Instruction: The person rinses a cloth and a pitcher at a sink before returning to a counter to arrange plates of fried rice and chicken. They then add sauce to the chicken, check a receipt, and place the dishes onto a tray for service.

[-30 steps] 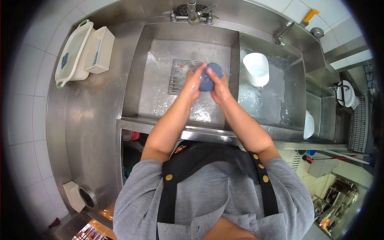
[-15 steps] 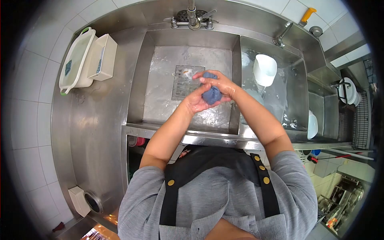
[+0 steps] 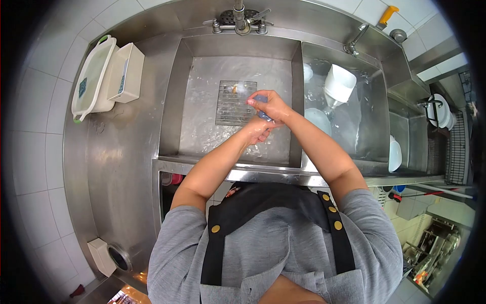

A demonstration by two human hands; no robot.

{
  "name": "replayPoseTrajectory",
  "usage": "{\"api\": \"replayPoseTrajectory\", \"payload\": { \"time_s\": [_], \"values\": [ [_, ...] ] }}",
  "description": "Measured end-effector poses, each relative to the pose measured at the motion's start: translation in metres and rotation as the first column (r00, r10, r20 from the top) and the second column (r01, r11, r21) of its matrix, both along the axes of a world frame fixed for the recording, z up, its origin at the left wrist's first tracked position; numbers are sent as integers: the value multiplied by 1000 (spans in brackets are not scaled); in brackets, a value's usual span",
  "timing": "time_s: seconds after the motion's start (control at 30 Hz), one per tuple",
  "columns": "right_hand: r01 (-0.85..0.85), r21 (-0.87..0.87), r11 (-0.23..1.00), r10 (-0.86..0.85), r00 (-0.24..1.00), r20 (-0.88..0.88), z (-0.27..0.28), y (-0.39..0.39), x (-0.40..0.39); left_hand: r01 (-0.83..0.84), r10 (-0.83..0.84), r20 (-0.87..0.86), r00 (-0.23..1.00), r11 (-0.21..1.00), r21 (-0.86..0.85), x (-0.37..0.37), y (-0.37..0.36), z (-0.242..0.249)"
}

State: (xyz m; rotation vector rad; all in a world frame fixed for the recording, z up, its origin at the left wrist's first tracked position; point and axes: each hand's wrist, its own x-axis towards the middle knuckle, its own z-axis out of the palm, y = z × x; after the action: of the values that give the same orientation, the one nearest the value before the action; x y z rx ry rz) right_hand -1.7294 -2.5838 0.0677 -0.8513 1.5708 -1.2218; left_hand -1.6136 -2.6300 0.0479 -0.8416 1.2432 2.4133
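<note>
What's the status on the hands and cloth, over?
Right hand gripping cloth. Left hand close against it, grip partly hidden. Cloth bunched, over the sink. Nothing seen blocking the hands.

Heathered grey short-sleeved collared shirt (image 3: 260, 228), black apron (image 3: 268, 200) with broad shoulder straps (image 3: 212, 261), round gold-coloured studs (image 3: 215, 229)
</note>
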Motion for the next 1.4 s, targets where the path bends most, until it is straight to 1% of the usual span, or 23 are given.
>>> {"api": "replayPoseTrajectory", "payload": {
  "time_s": [0.2,0.27,0.3,0.37,0.4,0.47,0.53,0.57,0.6,0.63,0.7,0.73,0.77,0.8,0.83,0.9,1.0,1.1,1.17,1.2,1.27,1.33,1.4],
  "values": [
    [209,58,976,-198,968,-155,-18,-2,11,56,-23,102,994,944,-326,-8,2,-47],
    [292,40,956,-279,940,-195,-30,-6,13,-169,80,-167,983,760,-628,-11,10,-72],
    [367,19,930,-353,905,-236,-38,-7,15,-159,75,-160,984,765,-624,-10,10,-63],
    [451,5,893,-433,861,-267,-56,-12,12,222,-15,242,970,459,-860,-12,5,-26],
    [526,-18,850,-506,809,-299,-65,-15,10,228,-24,244,969,457,-860,-10,3,-24],
    [612,84,786,-579,777,-249,-83,-17,7,313,-94,300,949,189,-931,-10,2,-22],
    [688,188,701,-654,725,-216,-92,-10,1,365,-141,348,927,119,-923,-11,1,-22],
    [706,243,666,-731,682,24,-96,-6,0,413,-158,401,902,50,-909,-12,0,-22],
    [706,301,641,-767,586,260,-97,-2,-1,411,-170,398,902,51,-910,-10,1,-25],
    [725,255,639,-760,546,353,-83,5,-2,218,-176,211,962,21,-976,-4,3,-32],
    [743,-85,664,-736,670,101,-112,25,-43,-39,-167,-48,985,61,-997,-1,-2,-48],
    [796,-230,560,-817,577,9,-105,40,-67,-39,-163,-49,985,61,-997,-2,-11,-41],
    [810,-374,452,-884,464,-64,-99,60,-94,-136,70,-126,990,732,-668,-1,-19,-27],
    [882,-337,329,-935,354,14,-113,80,-128,-295,296,-20,955,955,36,2,-27,-21],
    [936,-288,202,-968,236,88,-129,98,-158,-339,341,-79,937,940,39,11,-38,-28],
    [986,62,156,-984,161,-72,-133,124,-193,-461,451,-142,881,886,-51,24,-40,-19],
    [939,118,324,-918,343,-202,-196,150,-255,-614,561,-250,789,710,-346,25,-24,32],
    [947,-70,315,-938,299,-177,-219,151,-281,-604,581,-294,759,461,-650,32,-15,63],
    [967,5,255,-956,251,152,-225,147,-298,-589,605,-333,723,289,-755,32,-5,80],
    [963,17,270,-951,264,159,-228,151,-307,-584,615,-326,718,276,-764,34,-2,83],
    [955,257,150,-961,79,267,-232,159,-326,-644,647,-405,646,177,-744,38,-1,88],
    [903,424,76,-993,28,117,-217,179,-334,-572,651,-405,643,56,-818,38,3,96],
    [880,433,193,-925,310,-219,-190,207,-328,-555,654,-411,635,16,-831,44,-1,100]
  ]
}}
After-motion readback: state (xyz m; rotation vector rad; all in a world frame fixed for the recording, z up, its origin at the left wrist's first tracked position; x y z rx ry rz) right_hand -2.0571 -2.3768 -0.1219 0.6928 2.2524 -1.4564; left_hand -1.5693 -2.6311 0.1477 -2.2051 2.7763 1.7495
